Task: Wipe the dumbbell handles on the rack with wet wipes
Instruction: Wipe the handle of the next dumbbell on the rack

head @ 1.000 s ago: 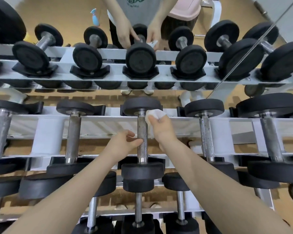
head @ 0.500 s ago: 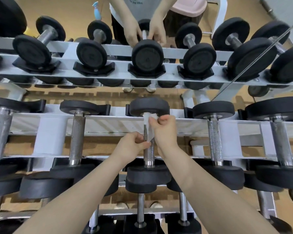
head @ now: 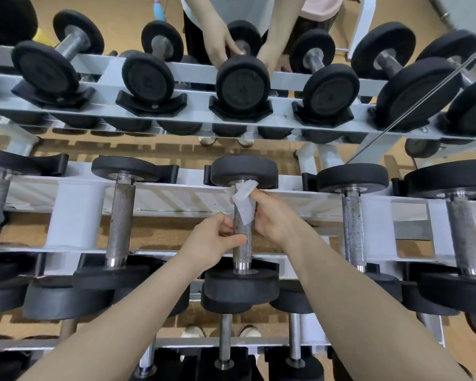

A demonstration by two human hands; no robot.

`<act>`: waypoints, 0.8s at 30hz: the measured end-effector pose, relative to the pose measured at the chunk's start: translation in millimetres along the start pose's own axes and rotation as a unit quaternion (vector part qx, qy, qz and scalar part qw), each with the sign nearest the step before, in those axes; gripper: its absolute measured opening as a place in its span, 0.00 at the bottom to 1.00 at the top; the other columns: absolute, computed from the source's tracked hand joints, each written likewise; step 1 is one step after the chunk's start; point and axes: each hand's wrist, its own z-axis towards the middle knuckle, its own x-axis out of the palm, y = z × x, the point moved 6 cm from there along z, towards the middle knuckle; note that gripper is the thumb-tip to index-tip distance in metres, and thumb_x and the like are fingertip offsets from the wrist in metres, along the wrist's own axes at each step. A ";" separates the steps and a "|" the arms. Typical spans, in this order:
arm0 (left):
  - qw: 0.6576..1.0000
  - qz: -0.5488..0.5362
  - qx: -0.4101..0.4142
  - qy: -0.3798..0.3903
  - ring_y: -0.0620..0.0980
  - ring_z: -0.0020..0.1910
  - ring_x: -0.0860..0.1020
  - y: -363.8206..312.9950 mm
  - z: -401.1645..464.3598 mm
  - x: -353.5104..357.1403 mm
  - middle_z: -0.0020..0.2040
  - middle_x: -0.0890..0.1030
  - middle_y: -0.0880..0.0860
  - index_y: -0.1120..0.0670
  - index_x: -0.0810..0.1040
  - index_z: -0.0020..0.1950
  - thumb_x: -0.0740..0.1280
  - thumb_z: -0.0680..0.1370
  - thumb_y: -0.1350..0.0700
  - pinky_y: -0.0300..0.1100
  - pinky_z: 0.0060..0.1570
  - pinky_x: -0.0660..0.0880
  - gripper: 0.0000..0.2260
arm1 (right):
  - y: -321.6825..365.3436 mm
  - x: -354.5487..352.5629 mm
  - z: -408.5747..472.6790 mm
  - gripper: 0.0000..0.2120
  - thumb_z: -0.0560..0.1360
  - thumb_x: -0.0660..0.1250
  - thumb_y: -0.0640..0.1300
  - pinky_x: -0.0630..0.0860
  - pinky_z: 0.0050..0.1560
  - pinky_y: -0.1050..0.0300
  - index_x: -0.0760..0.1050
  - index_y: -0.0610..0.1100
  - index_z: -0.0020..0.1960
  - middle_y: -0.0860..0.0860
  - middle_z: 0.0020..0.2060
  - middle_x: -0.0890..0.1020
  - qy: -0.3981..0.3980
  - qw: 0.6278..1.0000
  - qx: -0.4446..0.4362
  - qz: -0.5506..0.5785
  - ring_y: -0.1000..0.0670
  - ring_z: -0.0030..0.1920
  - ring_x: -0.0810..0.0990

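Observation:
A dumbbell with a knurled steel handle (head: 243, 247) and black end weights lies on the white rack (head: 74, 213), middle tier, centre. My left hand (head: 213, 242) grips the handle's middle from the left. My right hand (head: 271, 215) holds a white wet wipe (head: 243, 200) against the upper part of the handle, just below the far weight. The wipe covers the handle's top section.
Neighbouring dumbbells (head: 120, 215) (head: 353, 224) lie left and right on the same tier, more on a lower tier. A mirror behind the rack reflects the dumbbells and a person's hands (head: 223, 48). My shoes (head: 194, 331) show on the cork-coloured floor below.
My right hand has pulled the wipe down the handle from the far weight, and the wipe now hangs longer along the bar. My left hand keeps its grip.

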 end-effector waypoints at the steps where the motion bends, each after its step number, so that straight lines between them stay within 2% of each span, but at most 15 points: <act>1: 1.000 0.001 0.001 -0.002 0.44 0.49 0.78 0.5 -0.1 -0.2 0.45 0.80 0.47 0.49 0.74 0.44 0.73 0.72 0.57 0.40 0.53 0.72 0.08 | -0.4 0.6 1.2 0.10 0.79 0.60 0.42 0.72 0.55 0.50 0.77 0.39 0.54 0.44 0.49 0.80 0.010 1.000 0.017 0.001 0.47 0.48 0.78; 4: 1.000 0.003 0.002 -0.009 0.42 0.49 0.77 1.5 -0.7 -1.2 0.45 0.80 0.46 0.49 0.75 0.44 0.73 0.72 0.56 0.40 0.53 0.72 0.07 | 9.7 1.2 -0.4 0.13 0.78 0.62 0.42 0.72 0.46 0.55 0.75 0.36 0.59 0.44 0.48 0.81 0.002 0.998 0.008 -0.065 0.49 0.44 0.78; 6: 1.000 0.008 -0.003 -0.011 0.43 0.50 0.77 2.4 -1.0 -1.1 0.46 0.81 0.46 0.51 0.76 0.46 0.73 0.72 0.55 0.41 0.53 0.73 0.07 | 17.9 2.5 -3.1 0.15 0.76 0.66 0.41 0.73 0.41 0.56 0.76 0.34 0.59 0.42 0.48 0.81 -0.050 0.988 -0.033 -0.140 0.48 0.42 0.78; 7: 1.000 0.011 -0.006 -0.012 0.43 0.50 0.78 2.4 -1.1 -0.7 0.47 0.81 0.47 0.51 0.76 0.46 0.73 0.72 0.55 0.42 0.54 0.73 0.07 | 20.1 6.1 -5.9 0.14 0.74 0.67 0.42 0.76 0.42 0.56 0.76 0.34 0.57 0.41 0.47 0.82 -0.083 0.977 -0.053 -0.188 0.47 0.41 0.79; 9: 1.000 0.022 -0.012 -0.015 0.46 0.49 0.78 2.5 -1.2 0.2 0.47 0.81 0.49 0.52 0.76 0.46 0.73 0.71 0.54 0.45 0.54 0.75 0.08 | 24.4 14.2 -13.8 0.13 0.74 0.66 0.45 0.78 0.50 0.50 0.77 0.35 0.51 0.40 0.48 0.82 -0.166 0.936 -0.091 -0.298 0.42 0.46 0.80; 11: 1.000 0.024 -0.013 -0.015 0.48 0.48 0.79 2.6 -1.3 0.4 0.46 0.81 0.50 0.53 0.76 0.47 0.74 0.71 0.54 0.49 0.55 0.75 0.09 | 28.0 21.6 -24.1 0.11 0.76 0.63 0.48 0.74 0.57 0.46 0.74 0.38 0.46 0.42 0.48 0.81 -0.234 0.886 -0.111 -0.384 0.40 0.51 0.79; 13: 1.000 0.020 -0.012 -0.014 0.50 0.48 0.79 2.3 -2.0 0.1 0.47 0.82 0.51 0.54 0.77 0.47 0.74 0.70 0.54 0.52 0.56 0.75 0.10 | 28.9 26.4 -28.6 0.10 0.77 0.61 0.48 0.73 0.58 0.46 0.71 0.42 0.43 0.43 0.48 0.81 -0.262 0.860 -0.125 -0.420 0.41 0.51 0.78; 14: 1.000 0.019 -0.010 -0.016 0.50 0.48 0.79 2.0 -2.1 0.4 0.47 0.82 0.51 0.54 0.77 0.47 0.73 0.70 0.54 0.52 0.55 0.75 0.10 | 27.8 26.2 -27.1 0.10 0.76 0.62 0.47 0.73 0.56 0.47 0.72 0.40 0.43 0.43 0.46 0.81 -0.261 0.868 -0.128 -0.403 0.41 0.50 0.78; 16: 1.000 0.016 -0.011 -0.023 0.49 0.48 0.78 1.4 -2.2 0.3 0.46 0.81 0.51 0.55 0.76 0.47 0.73 0.71 0.55 0.48 0.54 0.75 0.09 | 22.4 20.1 -19.9 0.07 0.74 0.64 0.43 0.76 0.46 0.53 0.76 0.38 0.42 0.43 0.40 0.81 -0.225 0.924 -0.126 -0.282 0.42 0.45 0.79; 18: 1.000 0.006 -0.009 -0.026 0.47 0.48 0.78 1.0 -1.9 0.1 0.46 0.81 0.51 0.55 0.76 0.46 0.73 0.71 0.56 0.43 0.53 0.75 0.08 | 15.7 12.2 -15.8 0.04 0.75 0.65 0.40 0.74 0.34 0.60 0.77 0.39 0.44 0.46 0.35 0.79 -0.147 0.972 -0.097 -0.154 0.47 0.38 0.77; 19: 1.000 0.001 -0.006 -0.025 0.46 0.47 0.78 -0.3 -2.3 0.1 0.45 0.81 0.50 0.54 0.76 0.46 0.73 0.72 0.57 0.41 0.52 0.74 0.07 | 11.2 8.5 -13.8 0.05 0.76 0.65 0.40 0.73 0.33 0.62 0.77 0.38 0.49 0.47 0.37 0.79 -0.106 0.987 -0.070 -0.103 0.49 0.37 0.77; 21: 1.000 -0.006 0.000 -0.024 0.45 0.46 0.78 0.0 -2.8 0.6 0.44 0.80 0.48 0.53 0.76 0.45 0.72 0.72 0.58 0.38 0.49 0.73 0.06 | 2.3 0.3 -7.6 0.13 0.78 0.62 0.42 0.75 0.40 0.58 0.73 0.35 0.59 0.44 0.46 0.80 -0.058 0.998 -0.029 -0.022 0.49 0.43 0.78; 24: 0.999 -0.001 0.007 -0.032 0.44 0.46 0.78 2.3 -2.9 1.7 0.43 0.80 0.47 0.50 0.76 0.44 0.72 0.72 0.57 0.36 0.46 0.72 0.06 | -3.3 0.7 -5.2 0.14 0.79 0.61 0.43 0.75 0.51 0.50 0.73 0.36 0.60 0.41 0.52 0.80 -0.029 0.999 -0.013 0.019 0.47 0.47 0.79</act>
